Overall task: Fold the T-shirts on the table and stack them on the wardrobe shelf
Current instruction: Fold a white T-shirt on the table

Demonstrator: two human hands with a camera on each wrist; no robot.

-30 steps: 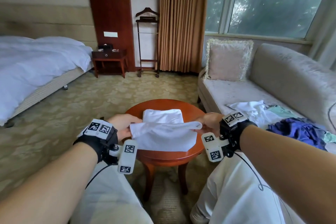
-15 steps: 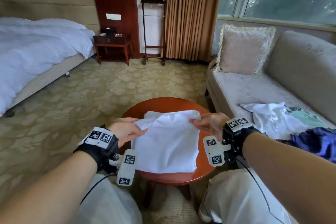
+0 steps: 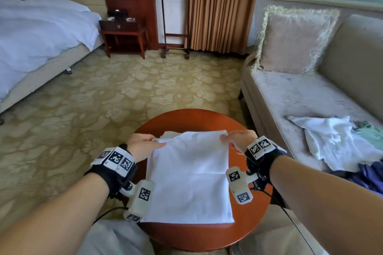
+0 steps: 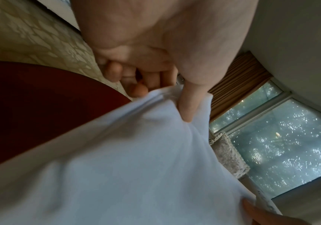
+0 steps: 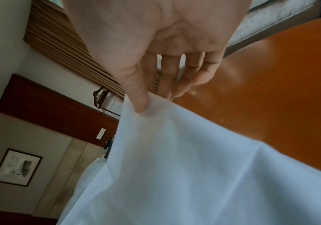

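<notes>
A white T-shirt (image 3: 189, 178), partly folded into a long rectangle, lies on the round red-brown table (image 3: 199, 119). My left hand (image 3: 145, 145) pinches its far left corner, thumb on top of the cloth (image 4: 117, 152) in the left wrist view. My right hand (image 3: 238, 141) pinches the far right corner, thumb pressed on the white fabric (image 5: 175, 159) in the right wrist view. The far edge is lifted a little above the table. A second white layer (image 3: 167, 134) peeks out beneath the far left corner.
A grey sofa (image 3: 290, 97) to the right holds a pile of loose clothes (image 3: 335, 141) and a fringed cushion (image 3: 290, 37). A bed (image 3: 37, 33), a nightstand (image 3: 124, 35) and a valet stand (image 3: 175, 12) stand beyond the patterned carpet (image 3: 103, 99).
Both hands have carried the near edge of the shirt forward over itself to the far edge, and the shirt now lies as a longer flat rectangle. The head view has tilted down.
</notes>
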